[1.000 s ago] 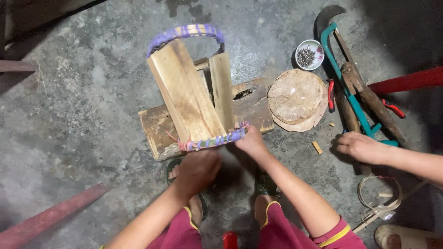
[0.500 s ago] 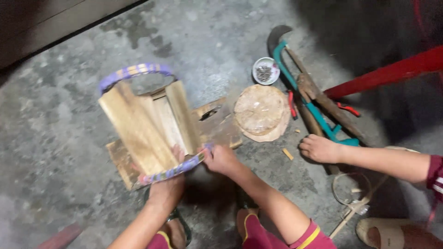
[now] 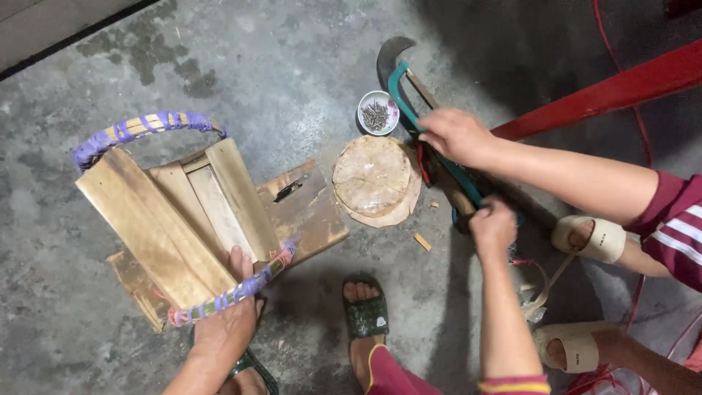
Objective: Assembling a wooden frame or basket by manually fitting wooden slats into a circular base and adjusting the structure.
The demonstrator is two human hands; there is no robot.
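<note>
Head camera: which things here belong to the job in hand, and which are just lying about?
In hand:
- slats, gripped by the left hand
- hoops around the slats
- saw, with the right hand and another person's hand on it

Lying about:
- wood round
- bowl of nails
- plank
- wood chip
- red bar

Bare forearms; maroon shorts [image 3: 391, 373] (yellow-trimmed), dark green slide sandals [image 3: 365, 314].

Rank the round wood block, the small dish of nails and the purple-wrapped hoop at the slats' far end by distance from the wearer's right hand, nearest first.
From the right hand:
1. Round wood block, just to its left.
2. Dish of nails, up and left, beyond the block.
3. Purple-wrapped hoop, far left, at the slats' top end.
</note>
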